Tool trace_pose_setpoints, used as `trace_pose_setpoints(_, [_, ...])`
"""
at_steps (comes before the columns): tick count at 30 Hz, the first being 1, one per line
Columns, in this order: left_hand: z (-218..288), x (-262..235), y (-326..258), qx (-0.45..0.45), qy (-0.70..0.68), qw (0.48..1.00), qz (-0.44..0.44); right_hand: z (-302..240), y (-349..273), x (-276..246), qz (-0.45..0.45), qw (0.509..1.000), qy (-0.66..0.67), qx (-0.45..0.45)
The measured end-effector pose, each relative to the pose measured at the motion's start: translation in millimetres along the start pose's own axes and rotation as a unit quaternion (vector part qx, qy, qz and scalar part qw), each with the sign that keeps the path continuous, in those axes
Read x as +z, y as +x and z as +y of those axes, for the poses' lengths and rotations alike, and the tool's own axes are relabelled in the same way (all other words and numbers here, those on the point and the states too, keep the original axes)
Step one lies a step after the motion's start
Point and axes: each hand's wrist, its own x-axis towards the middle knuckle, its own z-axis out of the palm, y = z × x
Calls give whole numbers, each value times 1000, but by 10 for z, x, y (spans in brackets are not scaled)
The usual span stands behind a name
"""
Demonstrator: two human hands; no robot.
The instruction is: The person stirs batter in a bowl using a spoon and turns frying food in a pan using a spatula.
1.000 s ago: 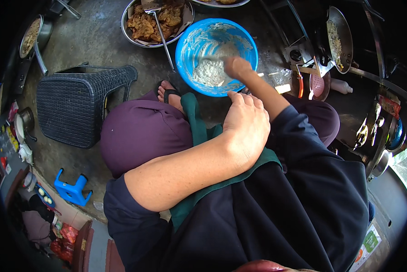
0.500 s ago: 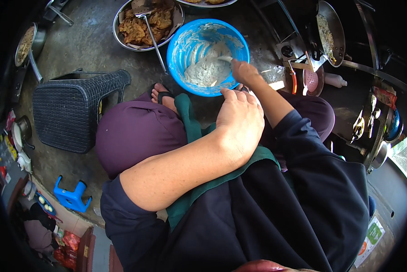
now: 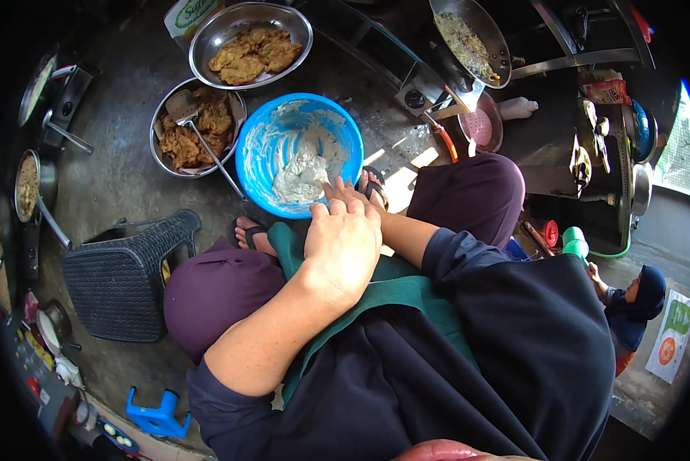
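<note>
**Batter [image 3: 303, 175] in a blue bowl [image 3: 254, 150]**

Head view: the bowl stands on the floor [image 3: 122, 180]. The right hand [image 3: 343, 190] reaches over its near rim to the batter; partly hidden, its grip cannot be told. The left hand [image 3: 345, 240], fingers bent, is in front, near the rim; whether it grasps anything is unclear. A spatula [image 3: 208, 144] rests on fried food [image 3: 187, 146] beside the bowl.

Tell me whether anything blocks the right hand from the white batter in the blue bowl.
Nothing visible blocks the right hand from the white batter; the blue bowl is uncovered. The left hand partly hides the right from view.
</note>
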Motion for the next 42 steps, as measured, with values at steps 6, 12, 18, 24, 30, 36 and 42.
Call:
trace_pose_setpoints(6, [-49,134,33,-4,14,1000,4,-486,244,-120,-22,1000,10,14])
trace_pose_setpoints(12, [5,161,-12,-59,68,989,120,-1611,181,-1166,-125,969,-209,47])
trace_pose_setpoints(18, [-75,-154,136,-39,-63,970,230,-1775,1260,-686,42,990,71,-115])
trace_pose_setpoints(24, [-164,-348,94,-53,-128,948,285,-2263,1544,-319,-84,995,-34,-41])
trace_pose_setpoints(30, [-225,-313,88,-33,-125,955,268,-2133,1642,-591,-41,995,-93,-11])
trace_pose_setpoints(36, [-197,-337,101,-29,-153,958,241,-2176,1590,-784,10,999,-35,-22])
trace_pose_setpoints(42, [-211,-434,177,-28,-157,950,268,-2226,1648,-890,52,997,29,-56])
